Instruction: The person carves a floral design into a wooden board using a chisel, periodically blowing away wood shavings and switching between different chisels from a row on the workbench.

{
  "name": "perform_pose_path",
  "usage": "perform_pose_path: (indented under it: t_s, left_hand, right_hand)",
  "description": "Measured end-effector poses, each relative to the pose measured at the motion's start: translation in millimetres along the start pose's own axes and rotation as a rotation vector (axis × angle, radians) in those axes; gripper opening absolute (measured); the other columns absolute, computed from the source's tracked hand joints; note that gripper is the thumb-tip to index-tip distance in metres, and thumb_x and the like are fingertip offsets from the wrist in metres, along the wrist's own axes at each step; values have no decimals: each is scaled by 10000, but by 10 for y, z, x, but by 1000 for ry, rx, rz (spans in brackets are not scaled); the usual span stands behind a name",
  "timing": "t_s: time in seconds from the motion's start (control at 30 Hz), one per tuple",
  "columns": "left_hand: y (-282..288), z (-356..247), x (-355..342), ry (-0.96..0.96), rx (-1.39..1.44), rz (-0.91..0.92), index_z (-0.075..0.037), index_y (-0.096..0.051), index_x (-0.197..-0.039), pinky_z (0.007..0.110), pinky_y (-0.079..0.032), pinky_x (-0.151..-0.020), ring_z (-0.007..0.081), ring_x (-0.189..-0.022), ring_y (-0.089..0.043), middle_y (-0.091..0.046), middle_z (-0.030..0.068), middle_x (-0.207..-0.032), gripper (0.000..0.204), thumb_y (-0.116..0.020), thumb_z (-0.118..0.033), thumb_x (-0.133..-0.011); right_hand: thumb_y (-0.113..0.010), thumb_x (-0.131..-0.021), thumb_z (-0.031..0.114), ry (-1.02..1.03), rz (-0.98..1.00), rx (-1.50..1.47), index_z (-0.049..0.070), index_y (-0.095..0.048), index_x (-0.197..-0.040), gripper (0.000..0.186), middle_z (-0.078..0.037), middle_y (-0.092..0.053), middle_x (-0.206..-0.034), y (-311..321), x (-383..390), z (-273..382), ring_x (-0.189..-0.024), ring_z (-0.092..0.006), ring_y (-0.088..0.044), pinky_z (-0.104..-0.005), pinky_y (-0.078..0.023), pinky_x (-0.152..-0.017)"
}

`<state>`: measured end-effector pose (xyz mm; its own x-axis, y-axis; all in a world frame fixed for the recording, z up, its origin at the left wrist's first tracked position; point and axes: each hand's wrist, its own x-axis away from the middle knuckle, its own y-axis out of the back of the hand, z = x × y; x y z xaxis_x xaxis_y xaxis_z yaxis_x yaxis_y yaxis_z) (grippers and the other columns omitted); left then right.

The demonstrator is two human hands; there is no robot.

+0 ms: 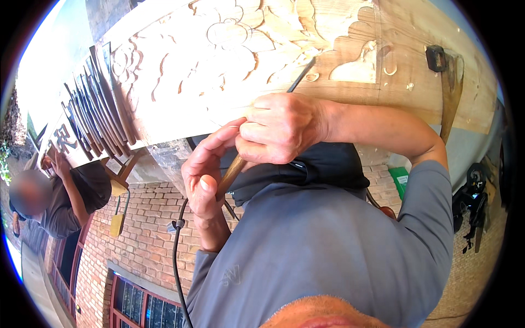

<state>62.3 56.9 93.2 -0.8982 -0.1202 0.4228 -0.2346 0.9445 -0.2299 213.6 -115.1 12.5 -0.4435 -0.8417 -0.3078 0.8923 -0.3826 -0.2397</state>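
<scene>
My right hand is closed around a carving chisel. Its dark, narrow blade slants up to the right, with the tip on the carved wooden panel beside curled shavings. The wooden handle runs down left from my fist to my left palm. My left hand has its fingers stretched and thumb apart, and its fingertips reach the knuckles of my right hand. The handle's butt rests by the left thumb's base, where the exact contact is hard to tell. Carved flowers and leaves and drawn lines cover the panel.
Several carving chisels lie in a row at the left. A wooden-handled tool with a dark head lies at the right end. Another person works at the far left. A black cable hangs beside my left arm.
</scene>
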Motion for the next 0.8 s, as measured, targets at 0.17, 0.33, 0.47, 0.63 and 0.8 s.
perform_pose_path:
  t_s: [0.17,0.33,0.47,0.63,0.8]
  left_hand:
    - [64,-17,-47,-15,158,34,146,-478,-1537,495,-458,-1179,368,-1373,-618,-630,291,-1467,1073,-527,-783,-1002]
    - [161,-15,-123,-6,114,3,143,-471,-1546,493,-459,-1168,358,-1350,-628,-632,295,-1462,1083,-505,-795,-1006]
    - [131,-22,-223,-31,76,-2,163,-468,-1534,500,-469,-1163,374,-1345,-634,-619,306,-1476,1082,-534,-779,-1003]
    - [43,-172,-196,-28,-50,-49,180,-474,-1515,515,-498,-1149,404,-1328,-648,-607,325,-1478,1069,-574,-751,-998]
    - [57,-156,-331,-40,-3,-33,215,-527,-1457,486,-522,-1117,398,-1287,-682,-667,317,-1389,994,-725,-612,-940]
  right_hand:
    - [-723,-934,122,-121,20,-422,69,-767,-1279,352,-86,-806,-1083,1,-127,-50,-905,-214,-729,-338,-597,-844]
    - [-722,-929,106,-66,-79,-376,70,-781,-1154,236,-63,-790,-1118,-58,-74,-123,-999,-174,-734,-313,-589,-906]
    - [-735,-913,140,-230,-186,-744,105,-772,-1105,199,-26,-766,-1088,-67,-58,-152,-1002,-179,-724,-331,-589,-884]
    - [-764,-849,145,177,-19,550,105,-756,-962,120,-22,-736,-985,149,-158,-81,-910,-205,-699,-358,-582,-818]
    - [-795,-808,191,190,15,625,134,-750,-954,163,-38,-711,-931,187,-127,-165,-883,-236,-685,-370,-572,-787]
